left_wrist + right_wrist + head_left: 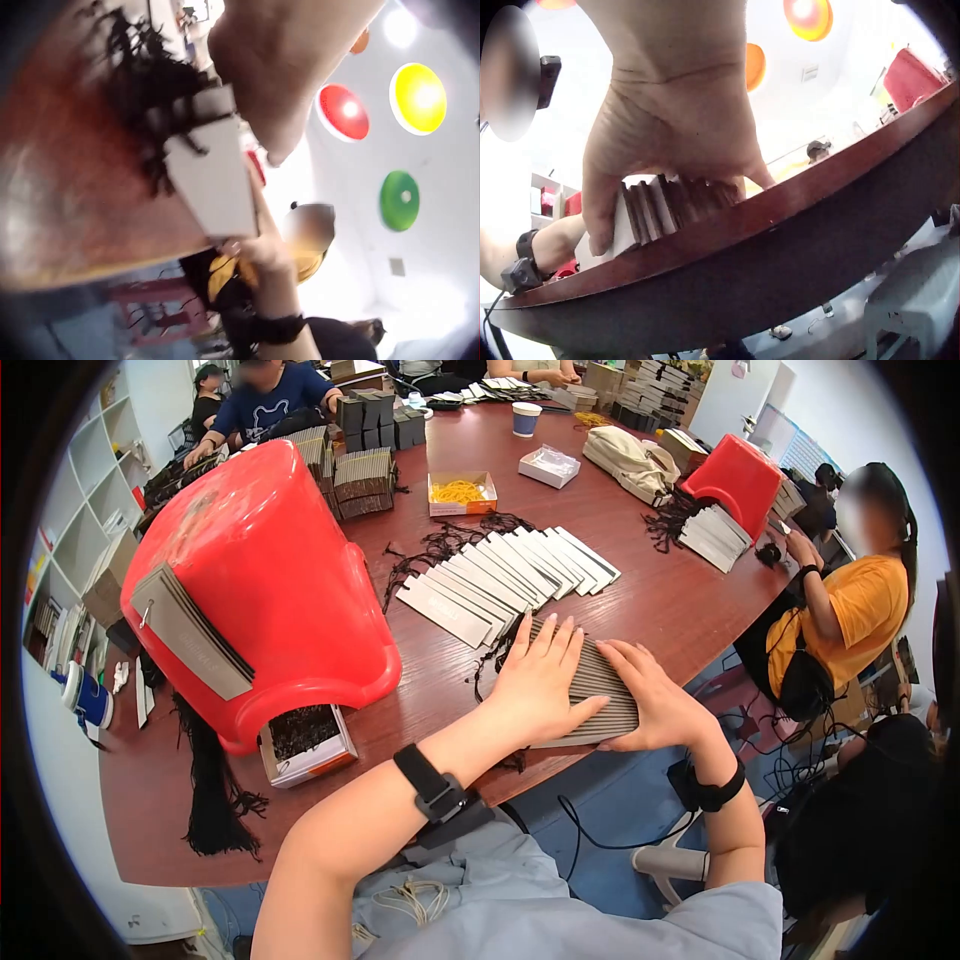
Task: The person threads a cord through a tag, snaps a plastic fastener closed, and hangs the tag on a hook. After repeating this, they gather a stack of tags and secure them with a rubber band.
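A thick stack of tags with grey edges stands near the table's front edge, black cords trailing from its left side. My left hand rests over the stack's left part, fingers extended and thumb reaching across the striped edges. With thumb and fingers at its two sides, my right hand spans and grips the stack, as the right wrist view also shows of the tag edges. In the left wrist view a pale outer face of the stack shows. Behind my hands lies a fanned row of white tags with black cords.
An upturned red stool with tags leaning on it stands left, beside a box of black bits. Farther back are a box of yellow bands, a white box, a beige bag and a paper cup. Other people sit around the table.
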A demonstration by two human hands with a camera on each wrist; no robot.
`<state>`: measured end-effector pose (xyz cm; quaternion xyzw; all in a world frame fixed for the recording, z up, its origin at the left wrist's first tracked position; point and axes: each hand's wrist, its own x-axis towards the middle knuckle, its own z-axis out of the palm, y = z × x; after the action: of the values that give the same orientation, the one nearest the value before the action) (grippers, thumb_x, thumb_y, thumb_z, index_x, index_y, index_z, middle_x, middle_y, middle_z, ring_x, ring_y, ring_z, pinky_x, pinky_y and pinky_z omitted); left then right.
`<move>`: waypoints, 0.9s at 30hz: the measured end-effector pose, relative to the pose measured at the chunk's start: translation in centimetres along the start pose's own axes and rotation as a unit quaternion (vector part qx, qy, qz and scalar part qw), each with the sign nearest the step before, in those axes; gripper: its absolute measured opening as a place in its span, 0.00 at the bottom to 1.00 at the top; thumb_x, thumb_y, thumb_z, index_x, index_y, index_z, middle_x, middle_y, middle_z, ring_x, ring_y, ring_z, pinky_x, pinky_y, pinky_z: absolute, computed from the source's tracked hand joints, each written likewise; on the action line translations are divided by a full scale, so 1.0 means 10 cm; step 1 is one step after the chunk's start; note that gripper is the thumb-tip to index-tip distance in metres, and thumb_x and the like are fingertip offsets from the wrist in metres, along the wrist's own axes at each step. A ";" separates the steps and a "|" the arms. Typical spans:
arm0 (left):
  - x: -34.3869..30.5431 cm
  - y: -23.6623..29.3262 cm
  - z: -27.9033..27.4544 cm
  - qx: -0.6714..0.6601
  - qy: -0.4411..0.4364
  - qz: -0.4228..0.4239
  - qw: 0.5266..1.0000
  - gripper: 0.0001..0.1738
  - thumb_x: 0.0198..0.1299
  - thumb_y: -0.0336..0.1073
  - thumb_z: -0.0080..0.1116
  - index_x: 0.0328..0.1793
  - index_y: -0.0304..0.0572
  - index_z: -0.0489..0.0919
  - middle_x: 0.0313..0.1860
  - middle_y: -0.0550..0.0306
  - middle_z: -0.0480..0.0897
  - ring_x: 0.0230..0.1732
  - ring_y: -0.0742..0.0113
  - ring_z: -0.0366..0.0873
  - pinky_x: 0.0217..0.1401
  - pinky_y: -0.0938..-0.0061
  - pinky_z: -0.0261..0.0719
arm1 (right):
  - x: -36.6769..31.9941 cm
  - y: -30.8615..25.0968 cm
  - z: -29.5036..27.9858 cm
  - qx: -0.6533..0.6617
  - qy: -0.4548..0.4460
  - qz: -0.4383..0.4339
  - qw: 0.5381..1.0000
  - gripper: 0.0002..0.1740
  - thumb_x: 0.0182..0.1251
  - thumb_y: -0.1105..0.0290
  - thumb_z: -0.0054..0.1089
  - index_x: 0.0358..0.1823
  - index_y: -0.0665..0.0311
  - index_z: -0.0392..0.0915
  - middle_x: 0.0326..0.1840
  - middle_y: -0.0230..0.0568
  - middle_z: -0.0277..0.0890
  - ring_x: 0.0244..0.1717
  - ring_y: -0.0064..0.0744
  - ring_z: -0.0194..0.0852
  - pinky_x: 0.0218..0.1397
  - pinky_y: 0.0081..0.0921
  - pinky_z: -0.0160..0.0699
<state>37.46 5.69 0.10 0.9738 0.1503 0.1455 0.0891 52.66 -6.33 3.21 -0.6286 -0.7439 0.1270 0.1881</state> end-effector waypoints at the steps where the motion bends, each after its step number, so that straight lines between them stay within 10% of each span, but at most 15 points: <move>1: 0.02 0.02 -0.02 0.000 0.001 -0.001 1.000 0.45 0.55 0.62 0.39 0.64 0.26 0.52 0.66 0.39 0.52 0.69 0.50 0.43 0.69 0.55 0.31 | 0.00 -0.02 -0.01 -0.065 -0.010 0.014 0.998 0.59 0.29 0.55 0.71 0.63 0.68 0.47 0.62 0.54 0.49 0.64 0.49 0.47 0.65 0.47 0.46; 3: 0.07 0.05 -0.03 -0.005 0.105 -0.027 0.994 0.47 0.54 0.63 0.39 0.64 0.24 0.52 0.66 0.37 0.52 0.69 0.50 0.43 0.70 0.56 0.30 | 0.00 0.02 0.00 -0.066 -0.009 0.010 0.998 0.59 0.29 0.53 0.71 0.64 0.69 0.46 0.62 0.53 0.49 0.65 0.49 0.46 0.65 0.49 0.43; 8: 0.09 0.05 0.05 0.015 0.005 -0.006 1.000 0.49 0.54 0.65 0.36 0.64 0.23 0.49 0.66 0.36 0.51 0.69 0.50 0.42 0.70 0.58 0.32 | 0.00 -0.04 0.02 -0.101 -0.033 0.038 0.994 0.62 0.29 0.49 0.70 0.64 0.71 0.44 0.64 0.53 0.47 0.67 0.48 0.42 0.66 0.53 0.39; 11: 0.20 0.10 0.04 0.024 0.135 -0.013 0.991 0.50 0.53 0.66 0.37 0.64 0.23 0.50 0.66 0.36 0.50 0.69 0.50 0.42 0.70 0.60 0.33 | 0.06 -0.03 -0.01 -0.139 -0.038 0.036 0.989 0.63 0.29 0.46 0.69 0.64 0.71 0.44 0.65 0.54 0.45 0.68 0.48 0.39 0.65 0.55 0.38; 14: 0.10 0.21 0.08 -0.008 -0.004 0.016 1.000 0.48 0.55 0.64 0.35 0.64 0.23 0.50 0.66 0.36 0.49 0.69 0.49 0.42 0.70 0.62 0.35 | 0.01 -0.01 0.05 -0.146 -0.042 0.056 0.987 0.64 0.29 0.43 0.68 0.64 0.71 0.44 0.66 0.55 0.44 0.68 0.48 0.38 0.64 0.56 0.38; 27: 0.02 0.31 0.10 -0.004 -0.001 -0.019 1.000 0.48 0.53 0.63 0.40 0.65 0.24 0.48 0.67 0.36 0.48 0.69 0.47 0.40 0.69 0.56 0.35 | 0.03 0.01 0.05 -0.182 -0.054 0.034 0.981 0.63 0.32 0.43 0.65 0.64 0.74 0.41 0.67 0.57 0.40 0.69 0.50 0.36 0.65 0.54 0.37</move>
<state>38.74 2.74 -0.09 0.9705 0.1680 0.1436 0.0963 52.52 -5.97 2.76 -0.6693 -0.7420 0.0292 0.0254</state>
